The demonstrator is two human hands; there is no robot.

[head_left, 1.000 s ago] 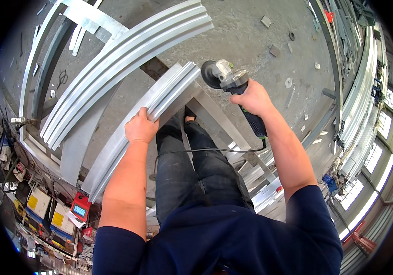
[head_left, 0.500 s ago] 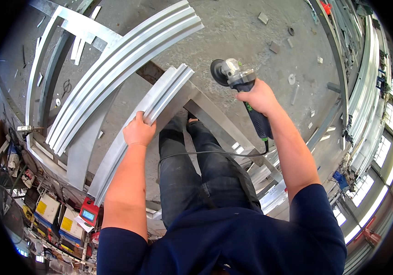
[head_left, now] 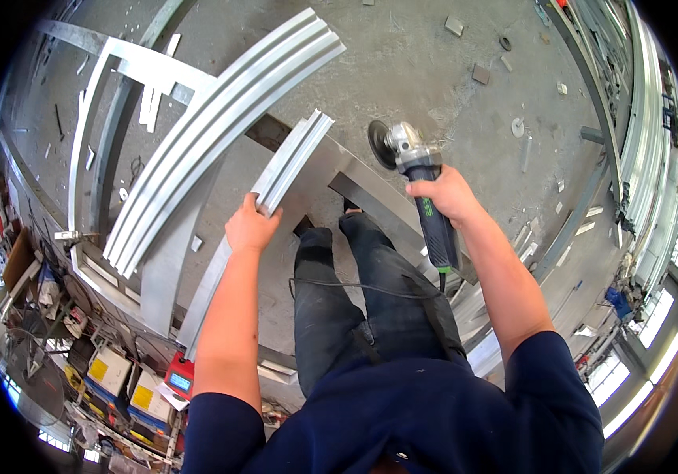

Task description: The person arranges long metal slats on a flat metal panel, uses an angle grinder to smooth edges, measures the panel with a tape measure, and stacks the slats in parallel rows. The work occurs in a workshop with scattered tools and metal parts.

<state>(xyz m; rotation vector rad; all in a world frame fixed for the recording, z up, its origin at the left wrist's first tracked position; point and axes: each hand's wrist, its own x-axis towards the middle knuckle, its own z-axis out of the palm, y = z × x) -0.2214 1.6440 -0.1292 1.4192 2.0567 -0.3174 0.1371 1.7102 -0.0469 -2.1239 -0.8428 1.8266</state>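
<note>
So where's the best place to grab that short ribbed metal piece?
Probably on its long side edge near the near end, coming from the person's side, as the left hand does. The short ribbed metal piece is long and narrow, so fingers can wrap its edge; its far end lies close to the grinder.

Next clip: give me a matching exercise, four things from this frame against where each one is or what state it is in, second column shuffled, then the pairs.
Things:
1. angle grinder
2. short ribbed metal profile
3. long curved metal profile
4. red device with a small screen

Places or states:
A. lying on the concrete floor, touched by no hand
B. held in the right hand, disc end pointing away from the person
C. low on the person's left, among boxes and clutter
D. gripped at its near end by the left hand

Pairs: 1-B, 2-D, 3-A, 4-C
</note>
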